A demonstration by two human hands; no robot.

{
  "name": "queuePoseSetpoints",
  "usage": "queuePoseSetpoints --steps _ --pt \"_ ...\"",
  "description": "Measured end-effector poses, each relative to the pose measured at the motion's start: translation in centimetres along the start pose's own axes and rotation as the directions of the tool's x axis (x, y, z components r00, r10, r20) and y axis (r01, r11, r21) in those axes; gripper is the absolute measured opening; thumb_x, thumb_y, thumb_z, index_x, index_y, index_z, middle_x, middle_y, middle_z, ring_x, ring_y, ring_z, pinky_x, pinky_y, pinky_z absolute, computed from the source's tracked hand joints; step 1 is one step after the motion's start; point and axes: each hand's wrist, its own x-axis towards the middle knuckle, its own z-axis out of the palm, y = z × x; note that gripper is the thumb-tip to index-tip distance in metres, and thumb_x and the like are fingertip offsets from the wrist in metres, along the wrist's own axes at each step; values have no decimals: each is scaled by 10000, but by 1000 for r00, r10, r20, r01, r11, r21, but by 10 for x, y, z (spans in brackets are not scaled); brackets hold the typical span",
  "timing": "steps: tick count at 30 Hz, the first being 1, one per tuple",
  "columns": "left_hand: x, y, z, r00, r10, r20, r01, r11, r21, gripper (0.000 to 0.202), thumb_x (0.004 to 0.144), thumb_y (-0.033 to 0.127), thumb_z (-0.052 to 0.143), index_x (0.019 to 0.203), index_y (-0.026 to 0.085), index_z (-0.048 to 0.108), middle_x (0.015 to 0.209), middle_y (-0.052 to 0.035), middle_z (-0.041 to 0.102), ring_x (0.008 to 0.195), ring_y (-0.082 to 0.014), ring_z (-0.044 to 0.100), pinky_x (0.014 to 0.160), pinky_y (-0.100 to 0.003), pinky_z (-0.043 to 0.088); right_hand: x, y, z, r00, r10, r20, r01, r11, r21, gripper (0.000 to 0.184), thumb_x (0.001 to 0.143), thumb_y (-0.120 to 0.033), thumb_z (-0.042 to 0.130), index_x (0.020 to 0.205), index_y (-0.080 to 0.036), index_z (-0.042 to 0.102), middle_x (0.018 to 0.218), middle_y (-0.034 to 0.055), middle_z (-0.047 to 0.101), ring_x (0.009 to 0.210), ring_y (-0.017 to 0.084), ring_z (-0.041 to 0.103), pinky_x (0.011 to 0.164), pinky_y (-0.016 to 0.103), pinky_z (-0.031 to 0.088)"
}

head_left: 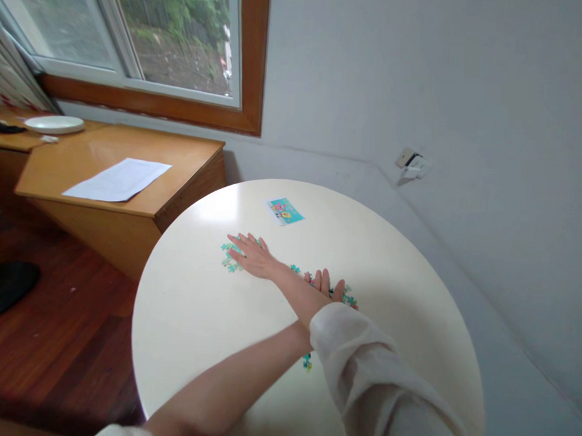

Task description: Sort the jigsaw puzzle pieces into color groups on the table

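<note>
— Hands?

— Left hand [254, 255] lies flat and open, palm down, on scattered puzzle pieces [230, 259] on the round white table [196, 329], gripping nothing. Right hand [324, 284] is partly hidden by the left forearm; fingers extended over more pieces.

— Anything else?

— A picture card [284, 211] lies beyond the hands, apart.

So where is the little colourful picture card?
In the head view, the small turquoise picture card lies flat on the round cream table, toward its far edge, beyond the flat hand resting on scattered puzzle pieces.
</note>
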Motion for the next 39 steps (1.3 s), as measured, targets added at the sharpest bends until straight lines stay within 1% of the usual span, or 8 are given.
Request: queuePoseSetpoints --steps 5,8,12,15,19,24,33,39 --pt "-5 1 -21 997 12 76 -12 1000 -8 514 825 455 431 1294 242 425 1399 -91 378 1319 -338 244 1036 -615 213 -8 -4 -20 996 47 -69 -31 975 221 547 929 -469 89 1398 -255 269 1455 -3 297 1364 189 190 1112 462 89" --pt "-20 -6 -59 982 163 91 -164 986 9 514 842 411 388 1313 205 398 1356 -90 433 1315 -291 267 1072 -524 229 -31 4 -37 981 78 -180 -30 967 254 560 934 -414 53 1379 -209 323 1427 6 357 1321 134 299 1101 351 202" --pt "-49 -46 -115 991 131 -4 -128 979 157 495 870 414 345 1265 127 431 1355 -161 415 1303 -287 297 1082 -515 203 -87 23 -48 926 201 -320 -136 968 213 589 927 -418 58 1363 -152 350 1412 55 382 1313 127 315 1089 326 238" --pt "-65 -92 -146 996 69 -61 -51 965 257 495 857 439 370 1243 143 459 1361 -164 408 1297 -300 310 1072 -539 215 -139 32 -28 870 283 -404 -279 958 68 555 919 -435 121 1365 -199 351 1436 52 337 1349 186 241 1106 453 155" --pt "-73 -132 -167 995 -12 -104 44 947 319 559 844 476 380 1292 144 427 1385 -175 372 1297 -323 304 1062 -557 215 -189 22 20 859 324 -396 -424 885 -195 590 890 -461 243 1415 -193 243 1477 85 228 1370 254 156 1095 522 120" --pt "-71 -118 -162 995 100 -7 -92 942 324 552 856 505 359 1316 208 419 1420 -120 345 1324 -306 261 1076 -543 174 -207 0 52 866 284 -412 -442 820 -364 627 875 -462 305 1438 -225 162 1483 73 209 1374 271 132 1099 534 103" --pt "-43 -88 -116 978 199 65 -208 898 387 556 863 543 317 1356 291 361 1443 -71 321 1326 -302 256 1076 -530 137 -199 24 41 801 275 -532 -535 728 -429 530 894 -408 344 1368 -170 350 1414 118 369 1297 293 324 1060 519 163" --pt "-46 -95 -116 985 162 61 -173 893 416 565 873 543 281 1336 244 402 1436 -105 326 1325 -309 258 1073 -537 142 -193 45 33 791 311 -527 -564 704 -432 533 897 -428 340 1370 -183 346 1417 109 366 1310 272 302 1073 487 131"
